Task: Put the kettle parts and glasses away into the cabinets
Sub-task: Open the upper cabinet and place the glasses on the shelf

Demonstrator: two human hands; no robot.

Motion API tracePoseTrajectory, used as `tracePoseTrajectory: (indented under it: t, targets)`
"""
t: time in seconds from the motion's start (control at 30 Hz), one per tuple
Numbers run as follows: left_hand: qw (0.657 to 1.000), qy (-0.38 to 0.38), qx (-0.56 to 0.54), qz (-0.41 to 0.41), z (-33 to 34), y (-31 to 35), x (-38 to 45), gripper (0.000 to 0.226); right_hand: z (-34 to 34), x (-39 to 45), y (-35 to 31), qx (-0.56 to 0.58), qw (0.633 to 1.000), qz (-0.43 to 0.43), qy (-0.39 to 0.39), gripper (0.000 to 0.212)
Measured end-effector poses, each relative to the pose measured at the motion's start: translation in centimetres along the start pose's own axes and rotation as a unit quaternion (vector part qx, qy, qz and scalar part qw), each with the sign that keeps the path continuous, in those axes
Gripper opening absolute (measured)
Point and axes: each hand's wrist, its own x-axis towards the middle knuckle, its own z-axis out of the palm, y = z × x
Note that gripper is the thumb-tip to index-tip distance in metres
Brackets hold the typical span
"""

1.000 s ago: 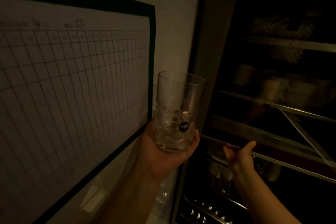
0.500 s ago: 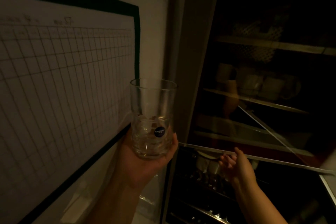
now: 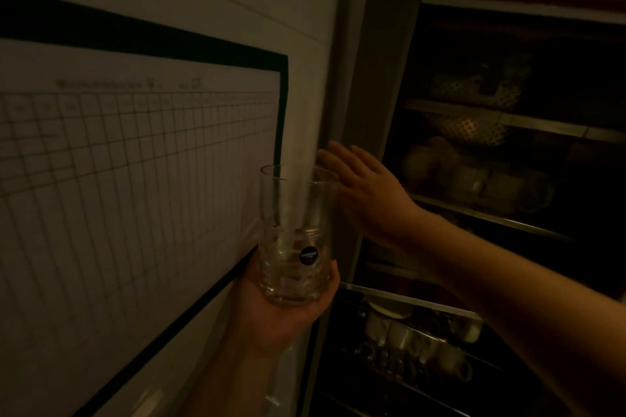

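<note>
Clear ribbed drinking glass (image 3: 295, 237) with a small dark round sticker, upright in the left hand (image 3: 281, 308) (fingers cupped round its base), right hand (image 3: 364, 189) with fingers straight just beside its rim, dim open cabinet (image 3: 399, 85) holding pale mugs (image 3: 471, 179), gridded wall chart (image 3: 135, 196) at left

Left hand (image 3: 284, 311) partly behind glass (image 3: 296, 240); cups (image 3: 474, 179) dim.

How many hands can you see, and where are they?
2. The left hand is low in the middle, holding a clear glass from underneath. The right hand is just right of the glass rim, fingers spread, in front of the open cabinet. None hidden.
</note>
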Motion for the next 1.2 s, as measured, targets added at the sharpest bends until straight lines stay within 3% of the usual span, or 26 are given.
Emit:
tracePoseTrajectory:
  t: [0.13, 0.23, 0.3, 0.43, 0.6, 0.8, 1.2]
  targets:
    - [1.0, -0.006, -0.002, -0.014, 0.2, 0.1, 0.1, 0.039, -1.0, 2.9, 0.9, -0.117, 0.988, -0.016, -0.101, 0.054]
    - [1.0, -0.003, 0.005, -0.012, 0.3, 0.1, 0.1, 0.039, -0.8, 3.8, 1.3, -0.154, 0.969, -0.001, -0.194, 0.055]
    - [1.0, -0.003, 0.004, -0.014, 0.3, 0.1, 0.1, 0.039, -1.2, 3.9, 1.2, -0.158, 0.965, -0.004, -0.209, 0.053]
    - [1.0, 0.007, -0.005, -0.015, 0.3, 0.2, 0.1, 0.041, -1.0, 3.9, 1.2, -0.14, 0.974, -0.006, -0.181, 0.05]
    - [1.0, 0.014, -0.005, -0.013, 0.7, 0.3, -0.1, 0.043, -1.5, 2.3, 1.4, -0.135, 0.988, -0.05, -0.048, 0.037]
    - [1.0, 0.002, -0.016, -0.026, 0.3, 0.4, -0.7, 0.042, -1.3, 0.1, 1.1, -0.097, 0.992, -0.064, 0.055, 0.041]
    - [1.0, 0.021, -0.006, -0.01, 0.4, 0.2, -1.0, 0.045, -3.3, -2.4, 0.6, -0.072, 0.99, -0.093, 0.08, 0.047]
